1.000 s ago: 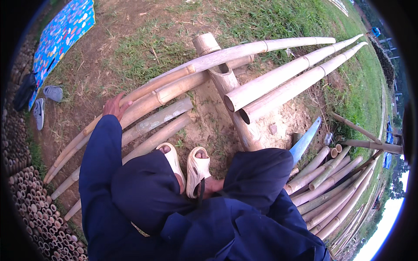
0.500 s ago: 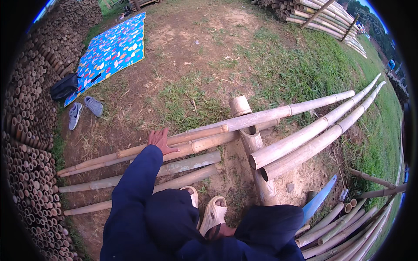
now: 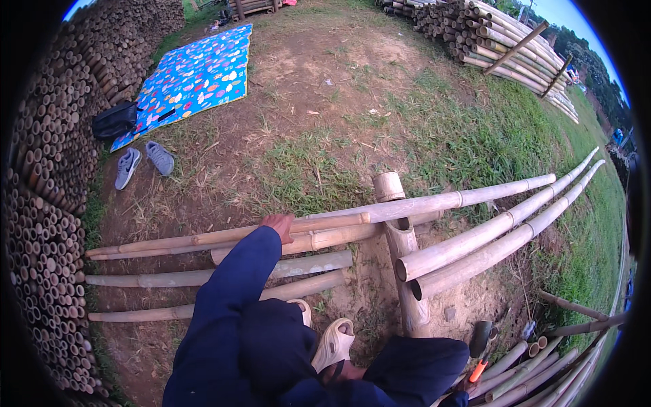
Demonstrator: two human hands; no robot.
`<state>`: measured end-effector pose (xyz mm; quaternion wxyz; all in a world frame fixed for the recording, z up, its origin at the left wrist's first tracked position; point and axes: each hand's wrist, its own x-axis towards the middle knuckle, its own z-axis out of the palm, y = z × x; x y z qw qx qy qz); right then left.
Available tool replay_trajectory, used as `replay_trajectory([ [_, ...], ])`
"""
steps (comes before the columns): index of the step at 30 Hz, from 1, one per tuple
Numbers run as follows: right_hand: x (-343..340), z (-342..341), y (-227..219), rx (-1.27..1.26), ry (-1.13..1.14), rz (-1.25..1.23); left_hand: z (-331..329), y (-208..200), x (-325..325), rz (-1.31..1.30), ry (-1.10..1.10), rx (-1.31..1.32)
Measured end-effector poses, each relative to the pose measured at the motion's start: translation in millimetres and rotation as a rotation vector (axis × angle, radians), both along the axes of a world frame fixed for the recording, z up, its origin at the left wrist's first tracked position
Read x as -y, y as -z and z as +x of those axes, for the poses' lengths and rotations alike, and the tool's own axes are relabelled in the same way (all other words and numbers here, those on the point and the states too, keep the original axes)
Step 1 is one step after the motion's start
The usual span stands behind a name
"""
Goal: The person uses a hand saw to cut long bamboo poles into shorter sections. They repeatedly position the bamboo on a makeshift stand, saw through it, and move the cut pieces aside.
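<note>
My left hand (image 3: 278,225) is closed over a slender tan bamboo pole (image 3: 210,237), its fingertips partly hidden on the far side. Just beneath it lies a thicker bamboo pole (image 3: 332,237). Both reach toward an upright notched bamboo post (image 3: 407,298), where a longer pale bamboo pole (image 3: 434,202) crosses. At the lower right edge, beyond my knee, my right hand (image 3: 466,384) is closed around an orange handle (image 3: 479,370). The rest of that tool is out of sight. Much of this hand is dark and covered by my leg.
Two long bamboo poles (image 3: 488,237) extend off to the right. Nearer me on the left lie two greyish poles (image 3: 149,279). More bamboo (image 3: 522,380) is piled at lower right. Stacked bamboo (image 3: 47,230) walls the left side, near grey shoes (image 3: 160,158) and a blue patterned mat (image 3: 196,74).
My left hand has moved right along the pole, its spread fingers now drawn in. The blue saw blade at lower right has gone from sight; an orange handle and my right hand have appeared there.
</note>
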<state>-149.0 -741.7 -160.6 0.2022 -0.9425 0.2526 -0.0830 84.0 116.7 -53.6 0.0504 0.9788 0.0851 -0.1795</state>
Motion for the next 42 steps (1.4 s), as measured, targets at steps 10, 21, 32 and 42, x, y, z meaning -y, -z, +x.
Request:
replay_trajectory([
  [10,-14,22,-101,0.595,0.222,0.319,-27,2,-30,-0.039,-0.013,-0.004],
  [21,-346,90,-256,0.439,-0.406,0.780,-21,-6,-21,-0.081,-0.027,0.045],
  [32,-464,123,-196,0.147,-0.534,0.879,-17,-19,-15,-0.080,-0.094,-0.019],
  [42,-477,151,-168,0.070,-0.743,0.676,-9,-17,-19,-0.078,-0.073,-0.034],
])
